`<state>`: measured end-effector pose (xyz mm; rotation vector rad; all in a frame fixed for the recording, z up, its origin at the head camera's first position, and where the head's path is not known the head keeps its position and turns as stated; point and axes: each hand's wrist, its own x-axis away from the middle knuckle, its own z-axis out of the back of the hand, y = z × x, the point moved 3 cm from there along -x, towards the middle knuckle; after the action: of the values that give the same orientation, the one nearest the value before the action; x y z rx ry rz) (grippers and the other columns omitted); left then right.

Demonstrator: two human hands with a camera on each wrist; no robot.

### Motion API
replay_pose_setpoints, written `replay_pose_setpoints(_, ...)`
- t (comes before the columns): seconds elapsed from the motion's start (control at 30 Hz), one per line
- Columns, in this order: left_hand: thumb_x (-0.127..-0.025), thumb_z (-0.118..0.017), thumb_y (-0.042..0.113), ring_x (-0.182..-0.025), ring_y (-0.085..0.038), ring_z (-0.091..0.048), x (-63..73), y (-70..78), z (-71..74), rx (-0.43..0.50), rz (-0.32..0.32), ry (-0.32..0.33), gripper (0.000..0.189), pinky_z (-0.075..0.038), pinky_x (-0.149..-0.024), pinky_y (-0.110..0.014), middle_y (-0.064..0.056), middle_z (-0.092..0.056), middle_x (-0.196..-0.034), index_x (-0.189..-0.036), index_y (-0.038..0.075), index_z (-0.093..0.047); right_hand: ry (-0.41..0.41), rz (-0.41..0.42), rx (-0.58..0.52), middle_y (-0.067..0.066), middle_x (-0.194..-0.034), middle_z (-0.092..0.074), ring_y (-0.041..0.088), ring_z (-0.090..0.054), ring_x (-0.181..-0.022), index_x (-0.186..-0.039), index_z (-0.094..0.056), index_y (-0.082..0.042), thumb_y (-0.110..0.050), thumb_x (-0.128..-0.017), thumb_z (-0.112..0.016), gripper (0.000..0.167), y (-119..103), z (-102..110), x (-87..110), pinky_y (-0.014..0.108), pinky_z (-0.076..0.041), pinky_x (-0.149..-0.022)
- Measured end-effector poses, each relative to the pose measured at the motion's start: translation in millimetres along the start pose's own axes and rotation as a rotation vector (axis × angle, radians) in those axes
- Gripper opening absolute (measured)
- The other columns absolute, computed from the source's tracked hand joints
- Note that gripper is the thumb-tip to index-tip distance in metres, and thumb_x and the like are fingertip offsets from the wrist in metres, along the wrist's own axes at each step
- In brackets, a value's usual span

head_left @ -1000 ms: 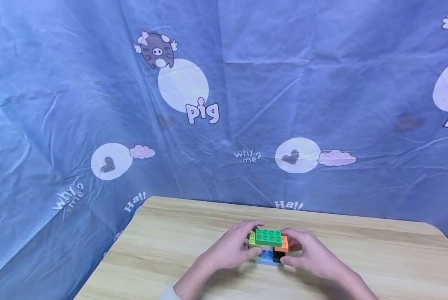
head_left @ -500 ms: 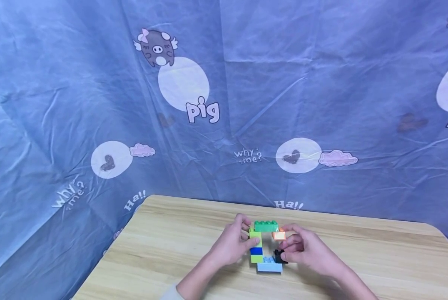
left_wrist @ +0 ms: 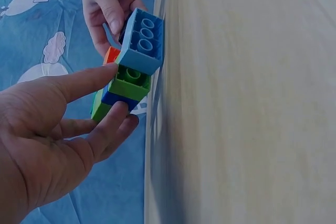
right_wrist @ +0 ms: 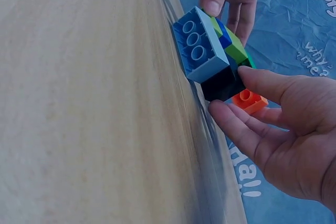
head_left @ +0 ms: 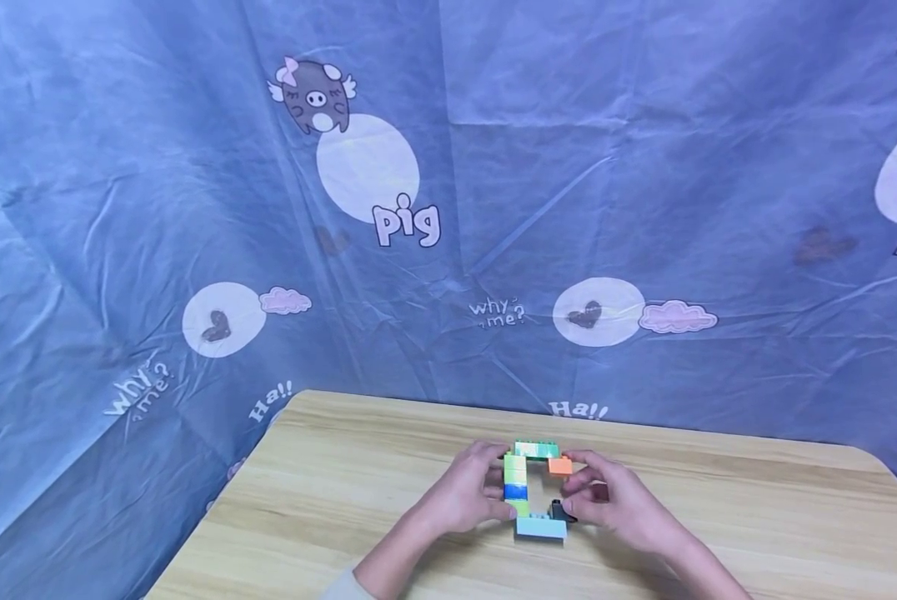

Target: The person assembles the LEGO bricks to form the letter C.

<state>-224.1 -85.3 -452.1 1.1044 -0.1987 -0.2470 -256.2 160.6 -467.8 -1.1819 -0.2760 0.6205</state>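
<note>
A ring-like build of toy building bricks is held between both hands in the head view. It has a green brick point(head_left: 536, 450) at its far side, a lime point(head_left: 514, 465) and blue brick point(head_left: 516, 491) column on the left, and a light-blue brick point(head_left: 541, 527) at the near side. On the right, an orange brick point(head_left: 560, 466) and a black brick point(head_left: 559, 510) stand apart with a gap between them. My left hand point(head_left: 465, 490) grips the lime and blue column. My right hand point(head_left: 619, 502) pinches the black brick between thumb and fingers. Both wrist views show the light-blue brick's hollow underside point(left_wrist: 143, 38).
A wood-grain table point(head_left: 328, 467) lies beneath the hands. Behind it hangs a blue printed cloth point(head_left: 493, 208) with pigs, hearts and lettering, meeting the table's far edge.
The brick build has tipped back, so its front and the gap between the orange and black bricks now show instead of the green brick's studded top. Both hands keep hold of it.
</note>
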Motion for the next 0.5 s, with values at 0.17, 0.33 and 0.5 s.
replay_pose_setpoints(0.17, -0.078, -0.088, -0.008, -0.121, -0.032, -0.067, -1.2, -0.7, -1.2, -0.015, 0.004, -0.020, 0.089, -0.059, -0.088, -0.022, -0.021, -0.050, -0.148, -0.155, -0.004, -0.044, 0.008, -0.019, 0.042, 0.014, -0.101, -0.067, 0.015, -0.066, -0.085, -0.148, -0.048, 0.011, -0.009, -0.092, -0.081, 0.068, 0.4, 0.9, 0.4, 0.026, -0.057, -0.073)
replay_pose_setpoints(0.33, -0.081, -0.088, -0.005, -0.123, -0.030, -0.067, -3.7, -2.0, -1.9, -0.071, 0.008, -0.040, 0.085, -0.058, -0.091, -0.022, -0.020, -0.056, -0.148, -0.155, -0.003, -0.046, -0.017, -0.078, 0.047, 0.012, -0.101, -0.067, 0.016, -0.065, -0.086, -0.146, -0.046, 0.015, -0.010, -0.092, -0.081, 0.069, 2.5, -0.4, 1.1, 0.026, -0.058, -0.075)
replay_pose_setpoints(0.5, -0.084, -0.088, 0.004, -0.124, -0.023, -0.067, -5.4, -3.6, -2.0, -0.175, 0.013, -0.057, 0.080, -0.056, -0.096, -0.024, -0.017, -0.062, -0.143, -0.153, -0.005, -0.049, -0.044, -0.094, 0.032, 0.013, -0.101, -0.066, 0.017, -0.065, -0.087, -0.144, -0.045, 0.018, -0.009, -0.094, -0.079, 0.066, 5.3, -1.2, 0.3, 0.026, -0.058, -0.075)
